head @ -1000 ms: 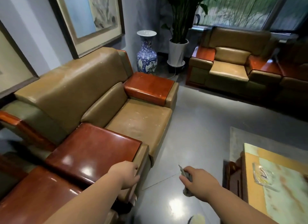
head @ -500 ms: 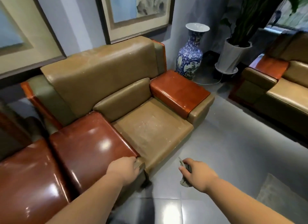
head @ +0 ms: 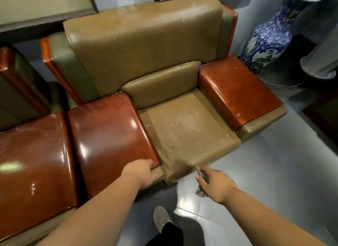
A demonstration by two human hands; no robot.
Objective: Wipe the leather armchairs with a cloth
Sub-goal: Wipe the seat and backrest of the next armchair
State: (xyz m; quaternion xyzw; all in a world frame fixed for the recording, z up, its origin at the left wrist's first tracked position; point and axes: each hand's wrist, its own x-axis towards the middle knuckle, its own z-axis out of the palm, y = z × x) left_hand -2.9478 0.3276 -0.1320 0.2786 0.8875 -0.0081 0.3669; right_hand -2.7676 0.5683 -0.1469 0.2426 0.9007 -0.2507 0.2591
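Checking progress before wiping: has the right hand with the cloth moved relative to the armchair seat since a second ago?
Yes. The right hand, gripping the grey cloth, has come toward the front edge of the seat cushion; earlier it hung over the floor, apart from the armchair.

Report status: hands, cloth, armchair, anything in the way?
Left hand resting on front edge of armrest, holding nothing. Right hand grips cloth, off the seat. Seat dusty, not yet wiped. Nothing on it.

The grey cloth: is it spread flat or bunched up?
Bunched: the grey cloth is crumpled inside the right hand, off the seat.
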